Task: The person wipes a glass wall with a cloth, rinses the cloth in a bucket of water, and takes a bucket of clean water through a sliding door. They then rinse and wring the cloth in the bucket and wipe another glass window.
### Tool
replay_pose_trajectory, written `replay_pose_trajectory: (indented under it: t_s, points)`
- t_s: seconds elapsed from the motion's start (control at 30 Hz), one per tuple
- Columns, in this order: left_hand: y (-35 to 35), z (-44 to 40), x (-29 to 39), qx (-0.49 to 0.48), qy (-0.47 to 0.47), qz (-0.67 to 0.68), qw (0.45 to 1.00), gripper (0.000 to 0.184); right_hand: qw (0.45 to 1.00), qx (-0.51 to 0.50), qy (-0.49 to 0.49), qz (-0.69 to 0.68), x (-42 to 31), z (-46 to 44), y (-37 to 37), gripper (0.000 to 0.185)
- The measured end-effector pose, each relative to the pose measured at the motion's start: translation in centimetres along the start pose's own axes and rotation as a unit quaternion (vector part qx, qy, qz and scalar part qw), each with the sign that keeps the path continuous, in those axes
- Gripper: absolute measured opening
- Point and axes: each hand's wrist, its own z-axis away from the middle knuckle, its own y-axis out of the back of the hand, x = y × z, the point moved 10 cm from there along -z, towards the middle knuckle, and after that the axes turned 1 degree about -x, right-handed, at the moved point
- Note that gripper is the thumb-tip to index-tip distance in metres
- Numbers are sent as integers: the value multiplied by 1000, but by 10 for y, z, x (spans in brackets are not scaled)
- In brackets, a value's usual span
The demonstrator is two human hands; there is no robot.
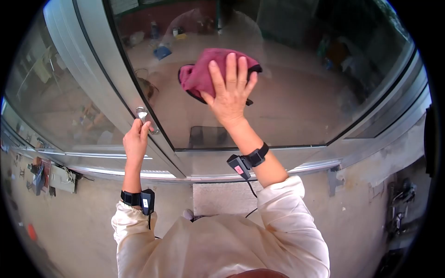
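Observation:
My right hand (231,95) lies flat with its fingers spread, pressing a magenta cloth (204,74) with dark edging against the door's glass pane (287,106). Part of the cloth bunches out to the left of the hand, and my palm and fingers cover some of it. Lower and to the left, my left hand (136,139) is closed around a shiny metal door handle (142,113) on the grey door frame (99,34). The top of the handle shows above my fingers.
Another glass panel (69,92) stands to the left. A pale step (222,199) lies below the door. Assorted items, including a pale box (63,179), sit at the far left, and dark equipment (401,199) at the right. Reflections fill the glass.

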Motion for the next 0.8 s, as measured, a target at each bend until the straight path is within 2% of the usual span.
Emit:
replay_pose_trajectory:
  t_s: [0.03, 0.07, 0.1, 0.13, 0.2, 0.23, 0.27, 0.33, 0.37, 0.4, 0.47, 0.53, 0.57, 0.6, 0.63, 0.7, 0.73, 0.77, 0.8]
  points:
    - [4, 2, -5, 12, 2, -5, 1000, 25, 997, -32, 68, -11, -36, 4, -20, 72]
    - [0, 0, -4, 14, -7, -4, 1000, 25, 976, -74, 206, 2, -97, 28, -52, 62]
    - [0, 1, -5, 21, -13, 9, 1000, 24, 964, -78, 253, 1, -111, 44, -62, 55]
    - [-1, 1, -6, 24, -21, 26, 999, 23, 963, -92, 249, -57, -107, 55, -66, 52]
    - [-3, -2, -14, 30, -15, -3, 999, 21, 948, -104, 299, -27, -87, 56, -50, 53]
    - [-3, 0, -2, 29, -36, 38, 998, 23, 942, -112, 317, -22, -72, 58, -41, 53]
    - [-4, 1, -1, 24, -6, 59, 998, 24, 944, -115, 308, -22, -43, 58, -27, 55]
    - [-12, -1, -12, -14, 16, 44, 999, 25, 961, -115, 250, 12, 28, 48, 14, 51]
    - [-10, 0, -6, -8, 21, 52, 998, 25, 980, -45, 190, 47, 72, 42, 42, 49]
    - [-11, 1, -7, -9, 22, 62, 998, 25, 990, -43, 116, 71, 124, 42, 65, 48]
    - [-16, -3, -9, -13, 25, 69, 997, 25, 993, 84, 1, 82, 224, 45, 127, 60]
    - [-15, -2, -10, -3, 23, 72, 997, 25, 971, 196, -86, 111, 308, 59, 182, 65]
    - [-16, 0, -11, -2, 35, 65, 997, 25, 947, 255, -174, 84, 360, 78, 200, 63]
    - [-18, -2, -7, -10, 29, 72, 997, 25, 930, 262, -238, 102, 409, 98, 213, 60]
    - [-16, -2, -8, -19, 29, 75, 997, 24, 915, 274, -256, 150, 446, 116, 225, 58]
    - [-15, -2, -4, -17, 43, 95, 994, 24, 893, 309, -299, 132, 476, 139, 238, 57]
    - [-15, -2, -5, -23, 50, 84, 995, 24, 829, 276, -472, 121, 507, 174, 235, 55]
    - [-17, -3, -8, -29, 54, 77, 995, 24, 805, 274, -509, 135, 499, 189, 230, 55]
    - [-16, -2, -6, -19, 54, 84, 995, 25, 797, 309, -515, 60, 490, 204, 219, 57]
